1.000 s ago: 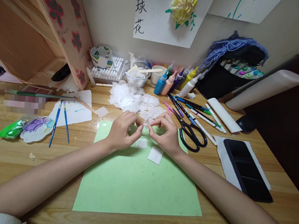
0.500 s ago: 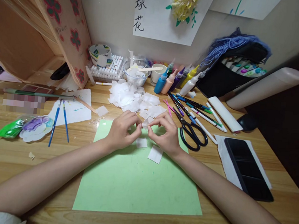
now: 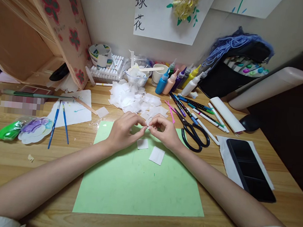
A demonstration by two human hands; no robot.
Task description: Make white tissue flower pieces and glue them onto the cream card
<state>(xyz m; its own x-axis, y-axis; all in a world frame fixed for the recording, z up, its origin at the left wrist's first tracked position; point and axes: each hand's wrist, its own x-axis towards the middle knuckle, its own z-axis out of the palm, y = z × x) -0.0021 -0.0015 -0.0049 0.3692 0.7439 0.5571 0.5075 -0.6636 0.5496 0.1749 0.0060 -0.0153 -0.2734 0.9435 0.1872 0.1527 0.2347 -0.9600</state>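
1. Across the green sheet (image 3: 138, 190), keep both forearms low and steady, so as to give calm to the fingertips.
2. On the same sheet, just before the hands, two loose pieces: the nearer white square (image 3: 157, 155) and the farther white square (image 3: 142, 144). Better to leave both flat and apart, without brushing by the palms.
3. Above the far part of the sheet, pinching a small white paper piece (image 3: 148, 127) between thumb and forefinger of the left hand (image 3: 123, 130), and likewise of the right hand (image 3: 167, 132). Mostly covered by fingertips; cannot tell exactly how creased.
4. At this same point, press softly and equally from both sides, and move only little by little. Thin-looking paper, so probably easy to tear by a hard pull.
5. To the right of the right hand, near but apart, black scissors (image 3: 187, 125). Mind the wrist there.
6. Just beyond the hands, a heap of white paper pieces (image 3: 131, 99). Keep knuckles quiet, in order not to scatter.
7. Farther back, behind the heap, a clear bowl (image 3: 141, 81). Needless to reach so far for the present pinch.
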